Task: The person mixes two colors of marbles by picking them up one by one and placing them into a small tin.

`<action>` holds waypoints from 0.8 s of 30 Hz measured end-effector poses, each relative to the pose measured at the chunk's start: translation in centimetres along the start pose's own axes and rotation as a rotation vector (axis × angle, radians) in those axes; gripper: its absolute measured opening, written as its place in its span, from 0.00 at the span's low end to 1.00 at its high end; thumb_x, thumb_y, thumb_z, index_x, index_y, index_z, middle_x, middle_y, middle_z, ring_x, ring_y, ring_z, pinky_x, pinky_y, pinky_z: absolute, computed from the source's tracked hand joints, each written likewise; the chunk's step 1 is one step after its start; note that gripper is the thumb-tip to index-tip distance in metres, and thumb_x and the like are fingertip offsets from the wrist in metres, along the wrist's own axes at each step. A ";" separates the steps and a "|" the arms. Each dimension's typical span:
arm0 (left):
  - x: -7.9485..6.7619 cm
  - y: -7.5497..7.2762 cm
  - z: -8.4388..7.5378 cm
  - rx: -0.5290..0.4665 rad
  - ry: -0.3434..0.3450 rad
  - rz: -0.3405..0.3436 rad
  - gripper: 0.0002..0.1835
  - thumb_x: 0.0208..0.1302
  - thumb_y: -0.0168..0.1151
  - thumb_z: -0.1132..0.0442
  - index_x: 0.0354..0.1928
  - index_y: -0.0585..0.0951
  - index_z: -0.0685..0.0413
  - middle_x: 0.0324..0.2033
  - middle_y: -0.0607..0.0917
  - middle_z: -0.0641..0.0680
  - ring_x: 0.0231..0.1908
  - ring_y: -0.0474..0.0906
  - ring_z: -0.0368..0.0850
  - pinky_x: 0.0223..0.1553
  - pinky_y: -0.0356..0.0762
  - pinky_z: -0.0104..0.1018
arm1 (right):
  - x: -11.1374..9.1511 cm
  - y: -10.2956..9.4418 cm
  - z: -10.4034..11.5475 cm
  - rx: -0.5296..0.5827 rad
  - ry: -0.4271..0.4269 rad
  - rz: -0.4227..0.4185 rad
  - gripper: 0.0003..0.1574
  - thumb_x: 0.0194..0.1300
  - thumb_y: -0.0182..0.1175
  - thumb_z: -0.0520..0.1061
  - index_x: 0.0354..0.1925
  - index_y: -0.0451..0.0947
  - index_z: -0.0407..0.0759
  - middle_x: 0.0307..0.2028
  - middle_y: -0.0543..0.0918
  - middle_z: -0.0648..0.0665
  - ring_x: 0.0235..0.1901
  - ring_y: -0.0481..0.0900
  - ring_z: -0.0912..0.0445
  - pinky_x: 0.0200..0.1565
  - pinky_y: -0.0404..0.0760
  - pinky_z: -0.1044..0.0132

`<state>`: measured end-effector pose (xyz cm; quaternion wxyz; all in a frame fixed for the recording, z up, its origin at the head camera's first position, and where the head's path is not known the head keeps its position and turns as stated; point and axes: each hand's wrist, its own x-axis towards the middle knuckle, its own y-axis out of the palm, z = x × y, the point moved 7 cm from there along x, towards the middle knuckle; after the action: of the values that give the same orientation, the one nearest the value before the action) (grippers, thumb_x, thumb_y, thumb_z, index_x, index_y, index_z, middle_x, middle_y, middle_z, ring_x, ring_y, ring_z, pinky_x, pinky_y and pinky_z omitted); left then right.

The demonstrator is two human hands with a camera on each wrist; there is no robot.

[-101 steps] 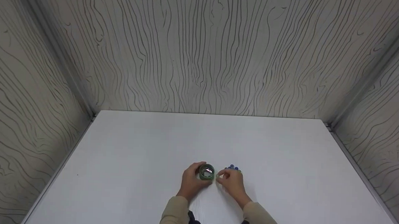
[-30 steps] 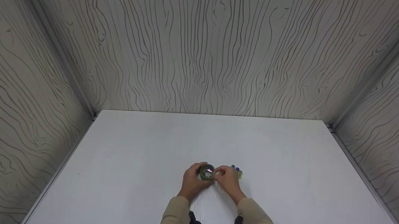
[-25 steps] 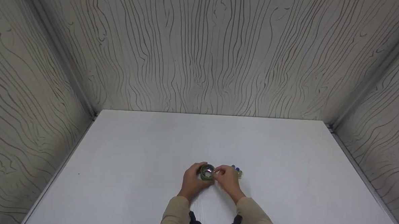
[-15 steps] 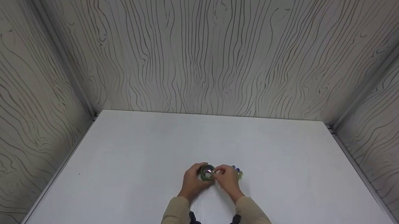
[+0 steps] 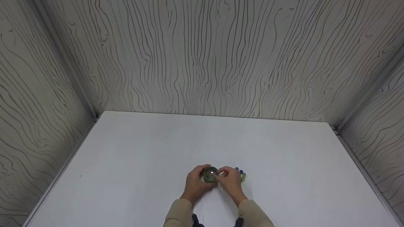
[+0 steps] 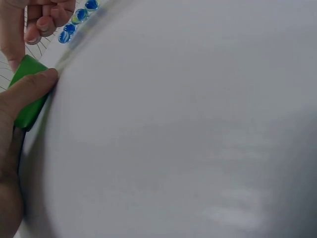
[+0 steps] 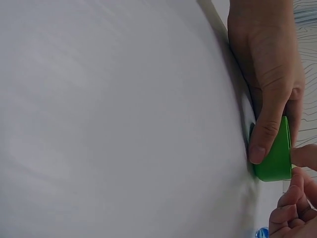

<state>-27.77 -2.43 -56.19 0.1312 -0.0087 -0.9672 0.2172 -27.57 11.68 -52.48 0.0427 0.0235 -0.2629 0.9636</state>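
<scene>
My left hand (image 5: 194, 185) grips a small green round container (image 6: 32, 110) from its left side, thumb along the near wall. The container stands upright on the white table, and its open top shows a shiny inside in the head view. My right hand (image 5: 232, 183) has thumb and forefinger bent together over the container's right rim, fingertips at the opening. Whether anything sits between those fingertips is hidden. Just right of that hand lie several glass marbles (image 6: 80, 16), blue ones and yellow-green ones, partly covered by the hand in the head view.
The white table (image 5: 135, 148) spreads wide on both sides of the hands. A wood-grain patterned back wall (image 5: 204, 59) rises at its far edge, with similar panels left and right. A dark wrist device (image 5: 198, 226) sits below the left sleeve.
My right hand has shifted left from beside the container, uncovering more of the marbles, and its fingertips have edged over the rim. My left hand keeps its grip on the container.
</scene>
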 end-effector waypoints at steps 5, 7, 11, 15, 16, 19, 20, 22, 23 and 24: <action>0.1 0.0 -0.1 0.010 0.001 -0.001 0.31 0.47 0.76 0.57 0.55 0.78 0.56 0.51 0.85 0.54 0.56 0.80 0.50 0.61 0.78 0.42 | 0.0 0.0 -0.1 -0.011 -0.021 -0.007 0.09 0.46 0.66 0.33 0.31 0.81 0.31 0.17 0.71 0.52 0.19 0.66 0.62 0.20 0.64 0.75; 0.0 0.0 -0.1 0.002 -0.005 0.003 0.31 0.47 0.76 0.57 0.55 0.79 0.56 0.51 0.85 0.54 0.56 0.80 0.50 0.61 0.78 0.41 | -0.1 0.1 -0.1 -0.016 -0.021 -0.004 0.09 0.46 0.66 0.33 0.31 0.81 0.31 0.17 0.70 0.52 0.19 0.66 0.62 0.20 0.64 0.75; 0.0 0.0 -0.1 -0.007 -0.009 0.007 0.31 0.47 0.76 0.57 0.55 0.78 0.56 0.51 0.85 0.54 0.56 0.80 0.50 0.62 0.78 0.40 | -0.2 0.2 -0.1 -0.018 -0.031 -0.002 0.09 0.47 0.66 0.34 0.32 0.81 0.31 0.17 0.71 0.52 0.18 0.65 0.63 0.20 0.64 0.76; 0.0 0.0 0.0 0.005 0.004 0.000 0.31 0.47 0.76 0.56 0.56 0.78 0.56 0.51 0.85 0.53 0.56 0.80 0.50 0.61 0.78 0.40 | -0.3 0.1 0.0 -0.011 -0.045 -0.003 0.09 0.47 0.66 0.33 0.31 0.81 0.31 0.17 0.73 0.51 0.19 0.65 0.65 0.20 0.65 0.77; 0.0 0.0 0.0 0.008 0.008 -0.004 0.31 0.47 0.76 0.56 0.56 0.78 0.56 0.51 0.85 0.53 0.55 0.80 0.50 0.61 0.79 0.40 | -0.4 0.1 0.1 -0.006 -0.053 -0.002 0.09 0.48 0.65 0.33 0.31 0.80 0.31 0.18 0.73 0.50 0.19 0.65 0.65 0.20 0.65 0.76; 0.0 0.0 0.1 0.013 0.017 -0.009 0.31 0.48 0.76 0.56 0.56 0.78 0.55 0.51 0.84 0.53 0.55 0.81 0.50 0.61 0.79 0.40 | -0.6 0.0 0.1 0.010 -0.063 0.006 0.08 0.49 0.65 0.33 0.31 0.80 0.31 0.18 0.74 0.49 0.19 0.66 0.65 0.20 0.65 0.77; 0.1 0.1 0.2 0.014 0.018 -0.009 0.31 0.48 0.75 0.56 0.56 0.78 0.55 0.51 0.84 0.53 0.55 0.81 0.50 0.61 0.79 0.40 | -0.7 0.0 0.1 0.020 -0.060 0.013 0.08 0.49 0.65 0.33 0.32 0.80 0.31 0.18 0.74 0.48 0.19 0.66 0.65 0.20 0.66 0.77; 0.1 0.1 0.3 0.011 0.015 -0.009 0.31 0.48 0.75 0.57 0.56 0.78 0.55 0.51 0.84 0.53 0.55 0.81 0.49 0.61 0.79 0.40 | -1.0 0.0 0.0 0.027 -0.057 0.026 0.08 0.50 0.65 0.33 0.32 0.80 0.30 0.18 0.74 0.49 0.19 0.66 0.65 0.19 0.66 0.77; 0.1 0.1 0.3 0.012 0.016 -0.008 0.31 0.48 0.75 0.57 0.56 0.78 0.54 0.51 0.84 0.53 0.55 0.81 0.49 0.61 0.79 0.40 | -1.1 -0.1 0.0 0.033 -0.043 0.033 0.08 0.51 0.65 0.33 0.33 0.80 0.30 0.19 0.74 0.49 0.19 0.67 0.65 0.19 0.66 0.77; 0.1 0.1 0.4 0.012 0.016 -0.008 0.31 0.48 0.75 0.57 0.56 0.78 0.54 0.51 0.84 0.53 0.55 0.81 0.49 0.61 0.79 0.39 | -1.2 -0.1 -0.1 0.035 -0.031 0.038 0.08 0.51 0.65 0.34 0.33 0.80 0.30 0.19 0.73 0.49 0.19 0.67 0.64 0.19 0.66 0.77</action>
<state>-27.97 -2.45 -56.55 0.1398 -0.0060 -0.9648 0.2227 -26.39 11.74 -52.62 0.0199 0.0340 -0.2469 0.9682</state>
